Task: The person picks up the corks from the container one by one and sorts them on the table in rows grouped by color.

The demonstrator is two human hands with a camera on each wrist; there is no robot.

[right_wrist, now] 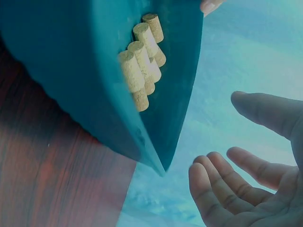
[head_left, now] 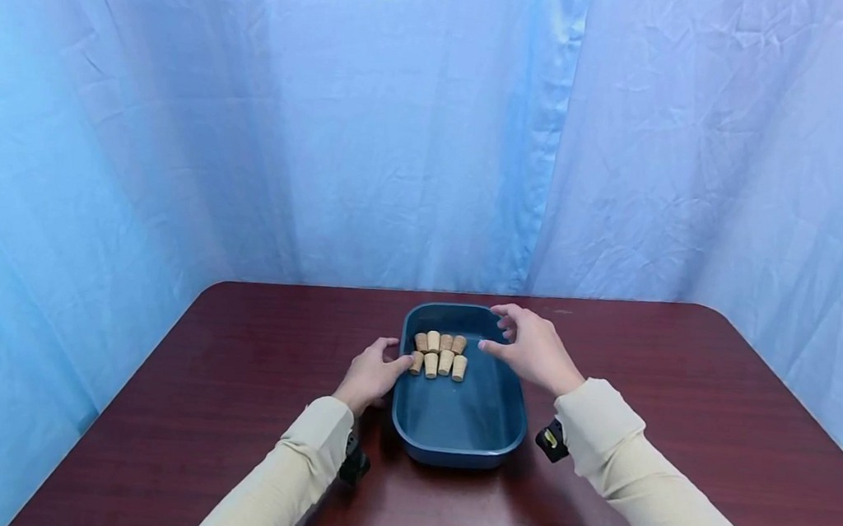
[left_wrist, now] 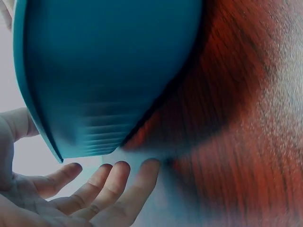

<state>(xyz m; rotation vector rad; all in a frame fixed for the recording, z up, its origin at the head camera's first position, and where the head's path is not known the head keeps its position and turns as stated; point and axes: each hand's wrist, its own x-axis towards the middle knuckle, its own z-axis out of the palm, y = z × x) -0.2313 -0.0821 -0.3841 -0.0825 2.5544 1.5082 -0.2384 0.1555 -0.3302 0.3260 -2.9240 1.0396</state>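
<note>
Since eight corks [head_left: 445,364] sit in two rows in the tray's [head_left: 454,414] left half, I read deliberate grouping; left grip [head_left: 374,372], apart at its left edge, probably steadies; right grip [head_left: 533,350], also apart near the right edge, holds nothing.

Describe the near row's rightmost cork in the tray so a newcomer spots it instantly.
On the dark red table sits a blue tray. Inside, eight corks form two rows of four; take the nearer row. The rightmost cork ends it, with a neighbour on its left but none on its right.
</note>
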